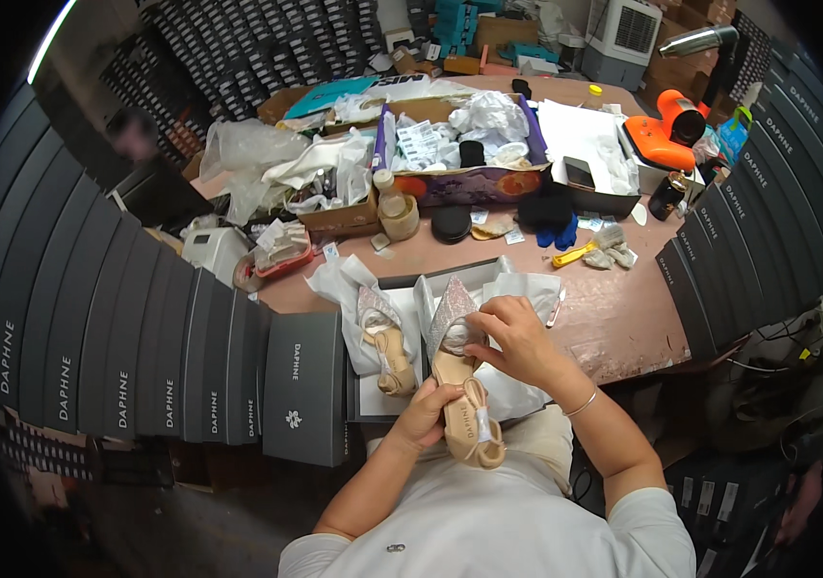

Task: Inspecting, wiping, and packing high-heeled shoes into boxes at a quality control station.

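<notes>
A beige pointed-toe shoe [452,306] with a glittery upper and an ankle strap is tilted above an open grey shoebox [400,281]. My left hand [421,414] grips it near the middle, thumb across the insole. The closed fingers of my right hand [517,337] hold the shoe's toe opening, beside a pale, crumpled wad [457,335] inside the toe. Its matching shoe [394,361] lies to the left in the box, toe away from me. White tissue paper [527,284] spreads over the box's edges.
Stacked grey shoeboxes stand at the left [300,385] and right [705,279]. Farther back are a purple carton [455,188] of crumpled paper, an orange hot-air tool [662,144], a drink can [667,196] and a yellow-handled brush [575,254]. A round black tin [451,224] sits beyond the open box.
</notes>
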Demonstrator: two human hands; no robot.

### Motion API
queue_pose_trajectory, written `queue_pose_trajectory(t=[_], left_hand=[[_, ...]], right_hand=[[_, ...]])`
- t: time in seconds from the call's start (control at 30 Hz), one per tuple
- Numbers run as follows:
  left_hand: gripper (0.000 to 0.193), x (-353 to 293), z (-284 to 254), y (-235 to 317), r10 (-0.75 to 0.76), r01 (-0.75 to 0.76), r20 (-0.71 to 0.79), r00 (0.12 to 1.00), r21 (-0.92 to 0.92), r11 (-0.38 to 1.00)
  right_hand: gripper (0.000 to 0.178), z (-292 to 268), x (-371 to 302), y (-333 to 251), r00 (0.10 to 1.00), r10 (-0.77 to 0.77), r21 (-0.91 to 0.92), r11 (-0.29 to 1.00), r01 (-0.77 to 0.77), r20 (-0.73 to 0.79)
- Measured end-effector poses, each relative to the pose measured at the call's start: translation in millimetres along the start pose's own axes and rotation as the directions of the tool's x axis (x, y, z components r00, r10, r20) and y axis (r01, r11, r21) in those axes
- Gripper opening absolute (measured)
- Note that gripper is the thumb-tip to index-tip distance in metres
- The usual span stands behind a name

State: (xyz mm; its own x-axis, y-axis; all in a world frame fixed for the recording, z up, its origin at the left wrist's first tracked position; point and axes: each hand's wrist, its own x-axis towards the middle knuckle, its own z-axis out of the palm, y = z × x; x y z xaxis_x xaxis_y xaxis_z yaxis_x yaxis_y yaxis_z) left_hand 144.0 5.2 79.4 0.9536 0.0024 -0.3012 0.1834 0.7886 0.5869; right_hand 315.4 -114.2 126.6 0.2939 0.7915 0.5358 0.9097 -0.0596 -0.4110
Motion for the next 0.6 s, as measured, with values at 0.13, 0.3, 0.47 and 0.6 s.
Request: queue_pose_trajectory(t=[0.13, 0.3, 0.47, 0.6], left_hand=[[0.042, -1, 8, -14, 0.136, -0.128, -0.178, 0.975, 0.058, 0.990], [0.047, 2, 0, -18, 0.249, -0.231, -0.073, 0.966, 0.197, 0.953], [0.048, 3, 11, -25, 0.345, -0.295, -0.174, 0.922, 0.261, 0.919], [0.065, -2, -16, -28, 0.121, -0.079, -0.211, 0.970, 0.197, 0.977]], right_hand=[[0.044, 32, -5, -11, 0.995, -0.072, -0.177, 0.982, 0.059, -0.071], [0.044, 45, -10, -18, 0.997, 0.070, -0.071, 0.995, -0.073, -0.043], [0.049, 53, -2, -16, 0.977, 0.193, -0.067, 0.980, -0.187, 0.093], [0.048, 65, -7, -2, 0.905, 0.253, -0.169, 0.964, -0.205, 0.343]])
